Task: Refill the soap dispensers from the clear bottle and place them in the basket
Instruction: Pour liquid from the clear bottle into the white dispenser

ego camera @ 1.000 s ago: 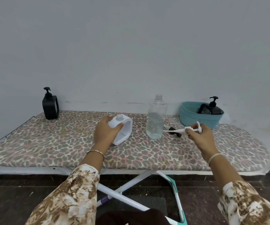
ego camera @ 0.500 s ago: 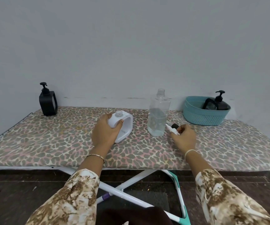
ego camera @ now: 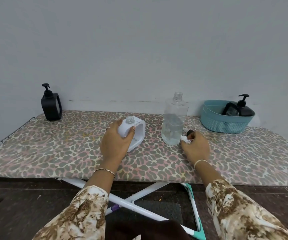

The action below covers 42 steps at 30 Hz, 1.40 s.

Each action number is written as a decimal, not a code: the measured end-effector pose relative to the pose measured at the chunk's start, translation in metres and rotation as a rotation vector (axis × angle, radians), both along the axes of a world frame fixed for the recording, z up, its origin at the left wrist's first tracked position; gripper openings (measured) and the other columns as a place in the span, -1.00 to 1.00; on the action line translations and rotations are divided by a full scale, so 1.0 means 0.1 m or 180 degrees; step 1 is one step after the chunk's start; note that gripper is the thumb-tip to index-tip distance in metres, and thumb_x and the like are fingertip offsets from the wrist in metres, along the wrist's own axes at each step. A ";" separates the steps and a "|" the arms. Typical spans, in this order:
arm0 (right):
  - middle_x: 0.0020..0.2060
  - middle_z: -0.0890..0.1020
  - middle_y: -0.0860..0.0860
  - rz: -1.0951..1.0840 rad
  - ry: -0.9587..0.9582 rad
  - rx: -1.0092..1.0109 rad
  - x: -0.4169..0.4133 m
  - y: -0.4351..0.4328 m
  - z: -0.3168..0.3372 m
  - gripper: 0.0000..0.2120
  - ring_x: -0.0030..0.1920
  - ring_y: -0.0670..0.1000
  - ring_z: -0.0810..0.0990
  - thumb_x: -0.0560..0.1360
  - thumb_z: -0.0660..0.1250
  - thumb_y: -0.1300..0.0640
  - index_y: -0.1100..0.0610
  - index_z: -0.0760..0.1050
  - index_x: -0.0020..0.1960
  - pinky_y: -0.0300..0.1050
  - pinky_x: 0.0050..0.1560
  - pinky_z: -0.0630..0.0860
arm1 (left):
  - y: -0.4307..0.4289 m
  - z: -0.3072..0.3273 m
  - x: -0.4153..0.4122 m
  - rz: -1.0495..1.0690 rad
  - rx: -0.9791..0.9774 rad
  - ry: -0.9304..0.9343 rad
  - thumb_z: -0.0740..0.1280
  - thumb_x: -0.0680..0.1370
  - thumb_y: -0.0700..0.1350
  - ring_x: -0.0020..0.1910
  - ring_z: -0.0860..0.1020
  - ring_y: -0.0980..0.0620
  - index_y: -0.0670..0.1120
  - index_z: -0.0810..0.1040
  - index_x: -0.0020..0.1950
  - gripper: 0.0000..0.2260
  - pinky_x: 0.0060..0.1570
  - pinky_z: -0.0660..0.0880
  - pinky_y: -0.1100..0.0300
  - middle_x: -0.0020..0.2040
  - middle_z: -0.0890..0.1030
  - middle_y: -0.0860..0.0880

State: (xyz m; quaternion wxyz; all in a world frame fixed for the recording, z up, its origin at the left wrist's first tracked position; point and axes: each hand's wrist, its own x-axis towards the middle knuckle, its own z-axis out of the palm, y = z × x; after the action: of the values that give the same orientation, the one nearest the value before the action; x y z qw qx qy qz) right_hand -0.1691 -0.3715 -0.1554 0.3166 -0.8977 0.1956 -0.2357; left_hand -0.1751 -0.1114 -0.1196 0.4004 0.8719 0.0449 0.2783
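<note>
My left hand (ego camera: 116, 143) grips a white soap dispenser (ego camera: 136, 134) standing on the ironing board (ego camera: 56, 149), its neck uncapped. Just right of it stands the clear bottle (ego camera: 173, 123), open-topped and about half full of clear liquid. My right hand (ego camera: 196, 148) rests low on the board beside the bottle's base, fingers closed on the white pump head (ego camera: 184, 138). A small black cap (ego camera: 190, 132) lies just behind that hand. A black dispenser (ego camera: 51, 105) stands at the far left. Another black dispenser (ego camera: 243, 109) sits in the teal basket (ego camera: 223, 122) at the far right.
The board has a leopard-print cover and runs along a grey wall (ego camera: 139, 49). A metal rack (ego camera: 11, 134) sticks out at its left end. White crossed legs (ego camera: 139, 203) and dark floor lie below the front edge.
My right hand has carried the white pump head from mid-air near the basket down to the board beside the clear bottle. My left hand has kept its hold on the white dispenser.
</note>
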 end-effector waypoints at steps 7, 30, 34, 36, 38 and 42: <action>-0.08 0.58 0.00 0.0247 -0.0495 -0.0205 -0.08 0.04 0.08 -0.68 -0.07 0.03 0.54 0.36 0.40 0.01 0.08 0.47 0.07 0.02 0.00 0.54 | -0.01 0.03 -0.03 -0.0040 -0.0063 0.0024 0.38 0.46 0.21 0.04 0.56 -0.04 -0.01 0.50 0.29 -0.52 -0.07 0.52 0.09 0.14 0.59 -0.02; 0.29 0.47 0.10 0.0308 -0.0676 0.1490 0.32 0.58 0.43 -0.24 0.29 0.12 0.45 0.30 0.58 0.00 0.12 0.28 0.36 -0.03 0.33 0.40 | 0.38 0.12 0.12 0.0030 -0.0649 -0.0054 0.52 0.35 0.18 0.02 0.60 0.00 -0.05 0.58 0.21 -0.48 -0.01 0.58 0.01 0.11 0.64 0.00; 0.22 0.55 0.09 0.0124 -0.0677 0.1600 0.37 0.63 0.42 -0.34 0.22 0.11 0.52 0.29 0.58 0.03 0.15 0.39 0.30 -0.07 0.27 0.44 | 0.46 0.09 0.15 0.0001 -0.0631 -0.0041 0.52 0.35 0.18 0.03 0.60 0.00 -0.04 0.57 0.22 -0.48 -0.02 0.59 0.02 0.12 0.63 0.01; 0.17 0.58 0.08 0.0129 -0.0661 0.1513 0.37 0.64 0.44 -0.40 0.18 0.11 0.54 0.29 0.57 0.01 0.15 0.44 0.24 -0.06 0.23 0.46 | 0.47 0.06 0.14 -0.0026 -0.0669 -0.0026 0.51 0.36 0.18 0.04 0.60 -0.01 -0.04 0.56 0.22 -0.48 -0.03 0.59 0.02 0.13 0.62 0.00; 0.12 0.59 0.08 0.0226 -0.0632 0.1349 0.36 0.65 0.47 -0.45 0.13 0.10 0.54 0.29 0.56 0.01 0.15 0.47 0.19 -0.07 0.15 0.47 | 0.48 0.03 0.14 -0.0075 -0.0699 0.0001 0.51 0.37 0.15 0.02 0.59 -0.01 -0.04 0.55 0.20 -0.51 -0.05 0.58 0.03 0.12 0.62 0.00; 0.02 0.59 0.00 0.0634 -0.0638 0.0855 0.27 0.74 0.58 -0.54 0.00 0.01 0.52 0.33 0.52 0.05 0.11 0.49 0.17 -0.17 -0.01 0.41 | 0.52 0.01 0.15 -0.0178 -0.0708 0.0045 0.52 0.37 0.14 -0.02 0.59 0.00 0.00 0.53 0.15 -0.56 -0.07 0.58 0.00 0.06 0.61 0.03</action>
State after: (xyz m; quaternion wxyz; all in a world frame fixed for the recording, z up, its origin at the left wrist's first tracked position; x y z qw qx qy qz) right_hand -0.1425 -0.2977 -0.0970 0.4732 -0.8344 0.1030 -0.2633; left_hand -0.1598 -0.0595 -0.1187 0.5019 0.8249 0.0539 0.2542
